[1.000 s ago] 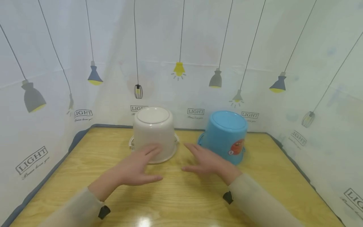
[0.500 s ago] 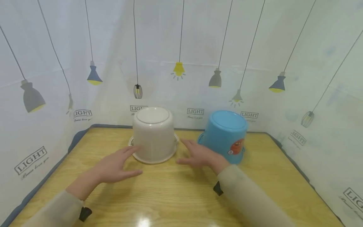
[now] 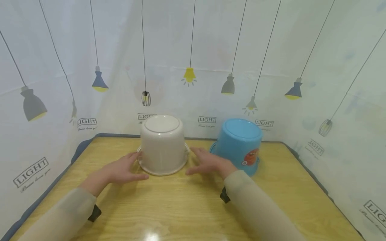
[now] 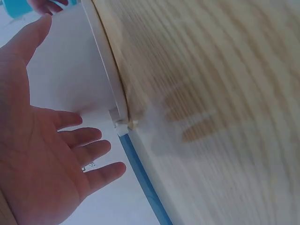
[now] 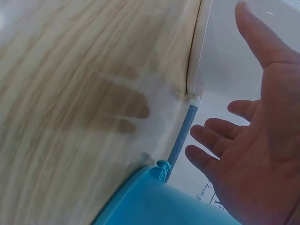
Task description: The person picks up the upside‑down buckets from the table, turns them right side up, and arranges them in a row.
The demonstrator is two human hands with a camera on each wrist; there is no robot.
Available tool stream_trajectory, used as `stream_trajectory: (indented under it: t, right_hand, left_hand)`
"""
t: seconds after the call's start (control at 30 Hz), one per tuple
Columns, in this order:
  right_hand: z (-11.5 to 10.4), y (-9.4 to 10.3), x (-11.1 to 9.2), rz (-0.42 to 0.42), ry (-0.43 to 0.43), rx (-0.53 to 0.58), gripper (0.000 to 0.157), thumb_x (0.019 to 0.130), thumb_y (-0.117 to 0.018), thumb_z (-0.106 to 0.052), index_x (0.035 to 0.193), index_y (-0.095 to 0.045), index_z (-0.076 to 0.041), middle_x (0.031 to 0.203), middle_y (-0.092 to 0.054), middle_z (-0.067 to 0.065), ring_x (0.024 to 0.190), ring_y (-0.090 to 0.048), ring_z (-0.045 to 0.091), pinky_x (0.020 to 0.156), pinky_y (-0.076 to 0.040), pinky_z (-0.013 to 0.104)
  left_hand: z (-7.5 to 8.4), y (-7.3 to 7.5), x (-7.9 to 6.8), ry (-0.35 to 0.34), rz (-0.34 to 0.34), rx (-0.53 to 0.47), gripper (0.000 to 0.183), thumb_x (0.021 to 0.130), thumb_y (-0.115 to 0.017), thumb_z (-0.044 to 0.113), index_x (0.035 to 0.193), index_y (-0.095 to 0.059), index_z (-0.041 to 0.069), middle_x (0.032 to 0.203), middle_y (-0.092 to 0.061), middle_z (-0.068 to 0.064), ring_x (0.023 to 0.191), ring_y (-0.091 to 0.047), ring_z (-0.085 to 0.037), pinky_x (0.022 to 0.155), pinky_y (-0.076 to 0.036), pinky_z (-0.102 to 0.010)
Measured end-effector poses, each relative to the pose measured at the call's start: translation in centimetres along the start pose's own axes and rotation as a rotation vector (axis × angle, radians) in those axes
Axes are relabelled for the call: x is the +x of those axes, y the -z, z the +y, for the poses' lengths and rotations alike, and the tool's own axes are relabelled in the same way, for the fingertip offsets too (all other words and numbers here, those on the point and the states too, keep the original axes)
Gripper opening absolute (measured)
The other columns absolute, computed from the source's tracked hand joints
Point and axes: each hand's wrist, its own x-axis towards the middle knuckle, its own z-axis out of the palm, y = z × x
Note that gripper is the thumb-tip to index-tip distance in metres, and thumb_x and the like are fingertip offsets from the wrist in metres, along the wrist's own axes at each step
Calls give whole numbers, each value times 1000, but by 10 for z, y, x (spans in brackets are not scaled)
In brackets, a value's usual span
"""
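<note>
A white bucket (image 3: 163, 147) stands upside down on the wooden table, its handle lying around the lower rim. My left hand (image 3: 122, 169) is at its left side, palm toward it and fingers spread. In the left wrist view that hand (image 4: 47, 154) holds nothing; whether a fingertip touches the bucket I cannot tell. Opposite, on the white bucket's right side, my right hand (image 3: 208, 162) has its fingers extended toward the wall of the bucket. The right wrist view shows this hand (image 5: 253, 136) holding nothing too. Part of a blue upturned bucket (image 3: 239, 144) is behind my right hand.
The light wood table (image 3: 169, 207) has a dark blue edge strip (image 3: 120, 135) at the back. Patterned white cloth (image 3: 169, 43) with printed lamps rises behind and at both sides. A red label (image 3: 251, 156) is on the blue bucket.
My left hand has moved left from in front of the white bucket to its left side. The right hand has shifted slightly left, toward the same bucket. Both buckets stay put.
</note>
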Motion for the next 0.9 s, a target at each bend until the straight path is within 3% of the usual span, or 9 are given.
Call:
stream_trajectory:
  t: [0.33, 0.63, 0.9]
  right_hand:
    - [5, -7, 16, -3, -3, 15, 116, 86, -87, -63, 177, -22, -32, 184, -23, 10, 171, -21, 37, 136, -22, 69]
    - [8, -14, 35, 6, -34, 53, 122, 81, -91, -63, 177, -22, -34, 183, -26, 7, 169, -26, 35, 136, -23, 68]
    - [4, -18, 45, 12, -54, 58, 124, 79, -95, -56, 177, -22, -34, 182, -30, 9, 167, -31, 40, 134, -26, 71]
  left_hand:
    - [-6, 0, 18, 47, -76, 25, 125, 92, -73, 76, 171, -22, -6, 172, -27, -41, 157, -33, -62, 128, -32, -77]
    - [-17, -2, 29, 149, -141, -20, 128, 88, -77, 77, 175, -20, 3, 175, -21, -40, 158, -27, -65, 127, -27, -81]
    - [-23, 3, 39, 188, -170, -36, 131, 84, -80, 78, 176, -19, 7, 177, -18, -38, 160, -23, -65, 126, -24, -84]
